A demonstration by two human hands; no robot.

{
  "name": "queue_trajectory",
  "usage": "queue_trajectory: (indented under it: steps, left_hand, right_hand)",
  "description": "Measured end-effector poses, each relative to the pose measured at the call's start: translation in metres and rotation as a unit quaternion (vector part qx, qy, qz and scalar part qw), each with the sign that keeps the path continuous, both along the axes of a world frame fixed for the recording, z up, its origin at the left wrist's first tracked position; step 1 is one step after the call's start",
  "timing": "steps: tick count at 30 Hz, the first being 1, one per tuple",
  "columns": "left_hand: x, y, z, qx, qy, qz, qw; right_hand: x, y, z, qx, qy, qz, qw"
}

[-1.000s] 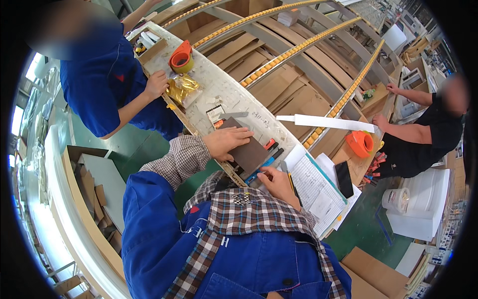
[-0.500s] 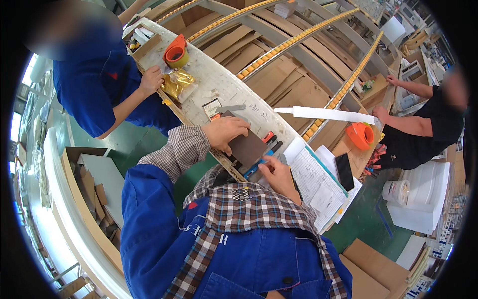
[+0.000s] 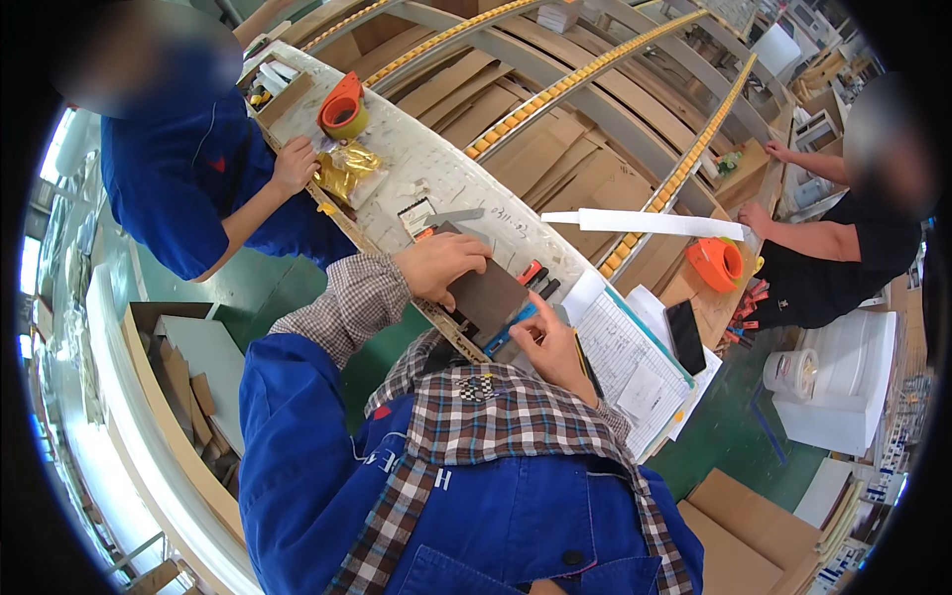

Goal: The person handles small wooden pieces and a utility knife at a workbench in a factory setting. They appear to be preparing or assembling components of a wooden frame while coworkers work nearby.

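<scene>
Since a second ago, the worker's right hand (image 3: 557, 349) has crept up to the right corner of the brown board (image 3: 491, 300), and the left hand (image 3: 441, 268), once laid flatter across it, has drawn back with its fingers bent. From where I stand, the left hand grasps the board by its left side, fingers on top and thumb at the near edge. On the right hand the index finger is stretched out, the thumb bent below it; I can't tell whether it grips anything. The board lies on the near side of the counter (image 3: 421, 149), partly over a blue tool (image 3: 508, 332). Just past its right corner are a red pen (image 3: 534, 272) and a black one; beyond its far end, a grey metal strip (image 3: 458, 216) and a small card (image 3: 416, 213). Rightward come written sheets (image 3: 625, 347) and a phone (image 3: 684, 335); farther up the counter, a gold packet (image 3: 347, 171), a co-worker's hand (image 3: 296, 166) beside it, and a red tape dispenser (image 3: 342, 104). Past the counter run yellow roller rails (image 3: 585, 92) over cardboard (image 3: 585, 183).
</scene>
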State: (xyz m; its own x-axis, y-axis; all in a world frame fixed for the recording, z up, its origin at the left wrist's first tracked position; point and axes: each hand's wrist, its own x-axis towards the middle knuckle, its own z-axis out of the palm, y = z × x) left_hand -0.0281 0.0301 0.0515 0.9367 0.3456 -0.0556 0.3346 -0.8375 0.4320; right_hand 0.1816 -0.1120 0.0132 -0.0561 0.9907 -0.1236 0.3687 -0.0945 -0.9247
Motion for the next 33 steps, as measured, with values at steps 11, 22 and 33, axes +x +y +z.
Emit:
queue_trajectory:
  steps: [11, 22, 33]
  left_hand:
    - [0.0, -0.001, 0.003, -0.01, 0.015, 0.002, 1.0]
    - [-0.002, -0.003, 0.002, -0.023, 0.02, 0.004, 1.0]
    - [0.002, 0.006, -0.009, -0.046, 0.03, -0.016, 0.998]
  right_hand:
    - [0.002, 0.0, 0.001, -0.004, 0.006, 0.014, 1.0]
    - [0.002, -0.001, -0.001, -0.011, 0.007, 0.018, 1.0]
    - [0.007, 0.002, -0.015, -0.049, 0.008, 0.035, 0.998]
